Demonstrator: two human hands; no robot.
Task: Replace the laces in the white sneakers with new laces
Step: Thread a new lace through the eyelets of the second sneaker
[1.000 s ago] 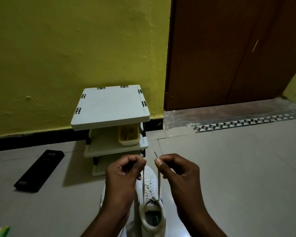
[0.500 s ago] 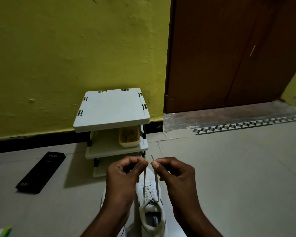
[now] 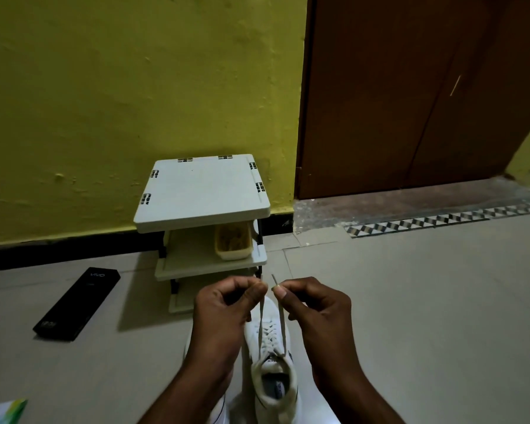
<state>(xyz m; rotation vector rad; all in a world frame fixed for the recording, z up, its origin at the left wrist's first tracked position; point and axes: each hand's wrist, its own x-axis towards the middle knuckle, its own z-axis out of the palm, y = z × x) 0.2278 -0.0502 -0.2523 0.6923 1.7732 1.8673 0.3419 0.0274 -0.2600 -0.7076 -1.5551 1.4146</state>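
**Desk:** What does the shoe look like on your feed?

**Me:** I see a white sneaker (image 3: 270, 362) standing on the pale floor (image 3: 410, 301), low in the centre of my view. Its heel is toward me and its toe points at the small rack (image 3: 202, 191). The mouth gapes dark, and there is a printed tongue label I can't read. The lace (image 3: 282, 319) crosses through the eyelets, and its two ends rise from the top holes.

**Desk:** And the hands?

**Me:** The left hand (image 3: 224, 313) pinches one end between thumb and forefinger, with the other fingers curled in. The right hand (image 3: 315, 310) pinches the other end, and the stiff tip pokes up past its fingertips. Both hands are raised over the toe and nearly touch each other. Both strands look taut.

**Desk:** Anything crowding you?

**Me:** A second white shoe (image 3: 218, 413) lies just left of the first, mostly hidden under the left forearm. The rack's lowest shelf edge sits near, just beyond the toe. A black box (image 3: 77, 301) lies well off to the left, and a green-and-white packet (image 3: 3, 411) clips the lower left corner. The widest stretch of floor is on the right, running up to the patterned tile strip (image 3: 441, 220) and the brown door (image 3: 410, 102).
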